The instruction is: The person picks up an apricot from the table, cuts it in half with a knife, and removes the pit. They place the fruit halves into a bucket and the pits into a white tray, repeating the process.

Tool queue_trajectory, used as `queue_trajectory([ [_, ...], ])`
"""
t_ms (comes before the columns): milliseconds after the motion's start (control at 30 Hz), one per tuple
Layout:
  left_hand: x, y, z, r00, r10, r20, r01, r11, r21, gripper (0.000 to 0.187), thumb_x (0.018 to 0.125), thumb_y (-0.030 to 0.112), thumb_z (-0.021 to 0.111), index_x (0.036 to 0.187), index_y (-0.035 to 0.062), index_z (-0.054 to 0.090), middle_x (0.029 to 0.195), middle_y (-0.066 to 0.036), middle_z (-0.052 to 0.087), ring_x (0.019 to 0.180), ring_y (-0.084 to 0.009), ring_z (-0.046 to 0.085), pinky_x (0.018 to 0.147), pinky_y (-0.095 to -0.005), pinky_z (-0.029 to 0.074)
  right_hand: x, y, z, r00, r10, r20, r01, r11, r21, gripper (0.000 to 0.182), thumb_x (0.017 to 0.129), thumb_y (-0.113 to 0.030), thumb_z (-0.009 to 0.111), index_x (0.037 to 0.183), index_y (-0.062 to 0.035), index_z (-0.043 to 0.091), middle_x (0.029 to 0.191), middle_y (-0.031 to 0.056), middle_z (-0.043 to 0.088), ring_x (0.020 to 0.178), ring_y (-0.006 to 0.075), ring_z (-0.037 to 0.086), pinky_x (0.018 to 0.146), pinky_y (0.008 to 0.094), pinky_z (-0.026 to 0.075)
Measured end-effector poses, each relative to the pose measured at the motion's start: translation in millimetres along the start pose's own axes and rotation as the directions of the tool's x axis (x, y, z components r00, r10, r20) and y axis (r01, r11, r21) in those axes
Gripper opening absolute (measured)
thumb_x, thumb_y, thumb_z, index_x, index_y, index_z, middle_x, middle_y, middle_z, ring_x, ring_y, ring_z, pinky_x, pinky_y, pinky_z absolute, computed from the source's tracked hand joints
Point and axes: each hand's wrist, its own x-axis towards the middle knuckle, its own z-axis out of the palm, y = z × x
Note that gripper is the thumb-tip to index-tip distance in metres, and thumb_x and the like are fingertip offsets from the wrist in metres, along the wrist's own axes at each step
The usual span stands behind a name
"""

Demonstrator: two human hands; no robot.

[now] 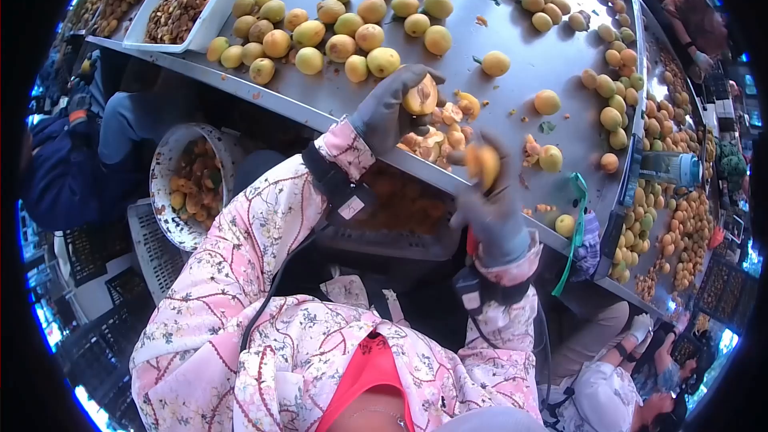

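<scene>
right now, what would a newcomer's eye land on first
Probably the cut orange fruit in the grey-gloved left hand, over the near edge of the shiny metal table. Then the round yellow-orange fruits spread across it, and the speckled white bucket at lower left.

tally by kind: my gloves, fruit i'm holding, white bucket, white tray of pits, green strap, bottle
gloves: 2, on left hand and right hand
held fruit: 2, cut fruit and blurred fruit
white bucket: 1
white tray: 1
green strap: 1
bottle: 1
total: 8
</scene>
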Motion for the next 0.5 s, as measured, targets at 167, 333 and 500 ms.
queue_trajectory([
  [167, 0, 8, -26, 0.99, -0.04, 0.134, 0.035, 0.999, 0.041, 0.038, 0.091, 0.04, 0.047, 0.109, 0.0066, 0.053, 0.086, -0.006, 0.057, 0.073, -0.0122, 0.058, 0.059, -0.0241, 0.049, -8, 11, 2, 0.859, -0.231, 0.457, 0.479, 0.676, -0.559, 0.065, 0.073, 0.005, 0.055, 0.134, -0.005, 0.035, 0.105, 0.0163, 0.052, 0.104, 0.028, 0.054, 0.094, 0.0354, 0.041],
  [333, 2, -1, -24, 0.982, -0.115, 0.147, 0.125, 0.99, -0.061, 0.036, 0.091, 0.039, 0.048, 0.11, 0.0085, 0.052, 0.082, -0.004, 0.059, 0.063, -0.0121, 0.056, 0.051, -0.0232, 0.046, -1, -8, -7, 0.984, -0.169, 0.06, 0.178, 0.96, -0.214, 0.043, 0.085, -0.002, 0.055, 0.126, -0.0039, 0.045, 0.097, 0.0087, 0.057, 0.076, 0.011, 0.055, 0.072, 0.0262, 0.049],
  [500, -1, -18, 3, 0.977, -0.121, 0.173, 0.129, 0.991, -0.037, 0.036, 0.093, 0.037, 0.043, 0.11, 0.0062, 0.052, 0.091, -0.01, 0.061, 0.07, -0.017, 0.058, 0.055, -0.0266, 0.047, 48, -30, -15, 0.677, -0.457, -0.577, 0.587, 0.808, 0.049, 0.033, 0.09, -0.013, 0.055, 0.121, -0.0006, 0.049, 0.096, 0.0077, 0.058, 0.069, 0.0067, 0.054, 0.063, 0.0214, 0.051],
])
